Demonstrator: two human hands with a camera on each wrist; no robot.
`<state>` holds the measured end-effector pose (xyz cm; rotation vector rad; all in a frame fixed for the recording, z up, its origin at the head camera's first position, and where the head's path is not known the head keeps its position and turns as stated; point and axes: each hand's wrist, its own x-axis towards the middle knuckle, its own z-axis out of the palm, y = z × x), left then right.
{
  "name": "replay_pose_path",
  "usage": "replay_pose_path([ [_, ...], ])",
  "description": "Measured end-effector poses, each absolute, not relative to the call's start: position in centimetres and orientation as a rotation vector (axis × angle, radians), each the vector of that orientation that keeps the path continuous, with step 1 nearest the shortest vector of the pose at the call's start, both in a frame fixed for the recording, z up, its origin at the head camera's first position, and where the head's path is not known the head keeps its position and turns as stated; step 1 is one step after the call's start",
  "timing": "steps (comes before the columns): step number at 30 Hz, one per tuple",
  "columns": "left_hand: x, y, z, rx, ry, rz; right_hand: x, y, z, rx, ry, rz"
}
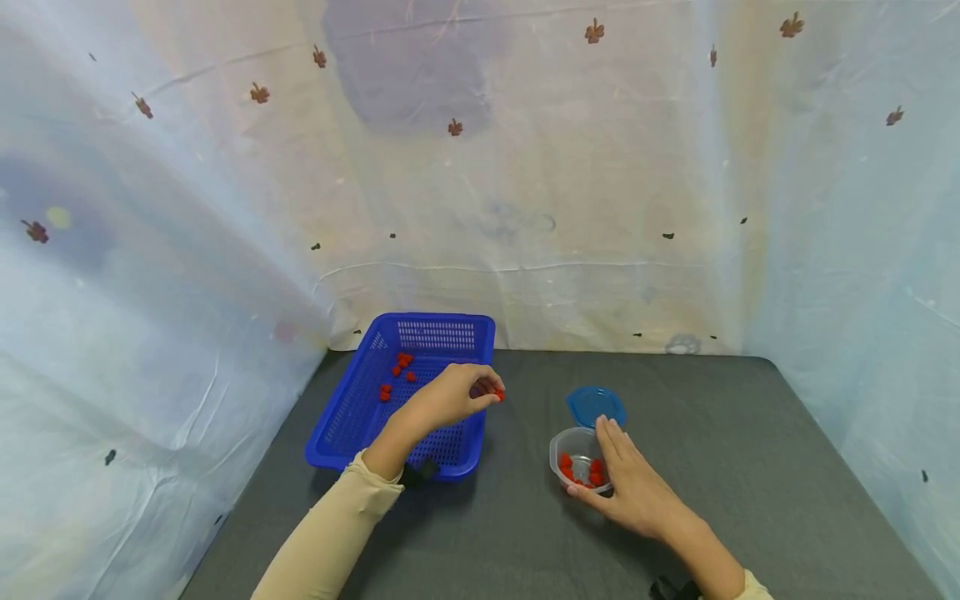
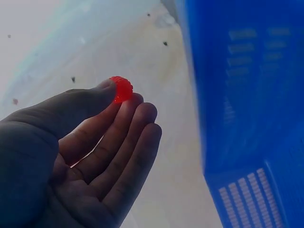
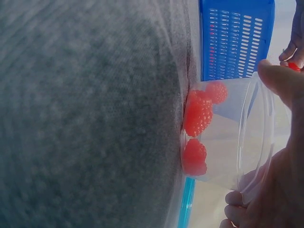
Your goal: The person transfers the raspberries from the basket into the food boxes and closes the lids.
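My left hand (image 1: 448, 395) is over the right side of a blue plastic basket (image 1: 318, 450). Between its thumb and fingertips it pinches a red raspberry (image 2: 124, 90); the other fingers are loosely bent. To the right, a small clear plastic tub (image 1: 556, 457) stands upright on the table with several raspberries (image 3: 198, 113) at its bottom. My right hand (image 1: 637, 492) grips the tub's rim, thumb on one side and fingers on the other. Several more raspberries (image 1: 386, 392) lie scattered on the basket floor.
A blue lid (image 1: 596, 405) lies on the dark grey table (image 1: 720, 433) just behind the tub. A patterned curtain (image 1: 525, 192) hangs along the table's back and encloses both sides. The basket stands close to the back edge, on the left.
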<state>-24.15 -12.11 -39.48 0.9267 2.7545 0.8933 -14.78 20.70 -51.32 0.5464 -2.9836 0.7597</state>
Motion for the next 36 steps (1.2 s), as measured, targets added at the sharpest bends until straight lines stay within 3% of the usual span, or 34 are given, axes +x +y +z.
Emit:
replay_pose_path([
  [17, -20.9, -8.3, -40.4, 1.079, 2.667, 1.019, -15.1, 20.5, -51.3, 0.547, -2.987, 0.738],
  [36, -20.3, -5.1, -43.3, 1.115, 2.630, 1.000, -14.9, 20.7, -51.3, 0.560, -2.975, 0.746],
])
